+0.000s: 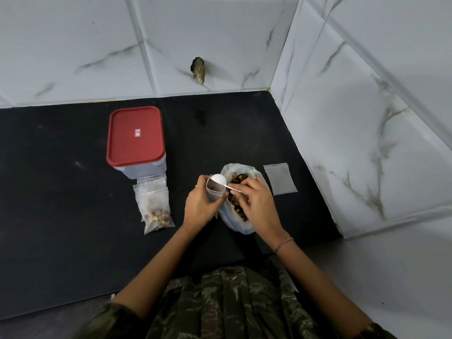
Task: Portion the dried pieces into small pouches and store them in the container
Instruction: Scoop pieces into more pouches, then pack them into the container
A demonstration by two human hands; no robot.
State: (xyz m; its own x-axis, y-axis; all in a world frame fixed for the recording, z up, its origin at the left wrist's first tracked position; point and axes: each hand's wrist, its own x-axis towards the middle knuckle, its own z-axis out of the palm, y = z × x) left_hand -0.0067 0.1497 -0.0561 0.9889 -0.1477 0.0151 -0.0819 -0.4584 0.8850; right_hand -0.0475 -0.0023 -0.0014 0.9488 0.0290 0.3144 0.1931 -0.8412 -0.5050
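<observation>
red-lidded container (135, 135), filled pouches (156, 209) just beside, empty pouch (280, 178) apart

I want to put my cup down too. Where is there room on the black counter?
Left of the red-lidded container and filled pouches, the counter is bare. Also behind the big bag, toward the back wall. Crowded: around the left hand, right hand, bag and empty pouch.

a black table (61, 192) fills a corner of white marble-veined wall tiles (73, 45), far and right; a dark, ragged hole (198, 69) breaks the far wall.
</observation>
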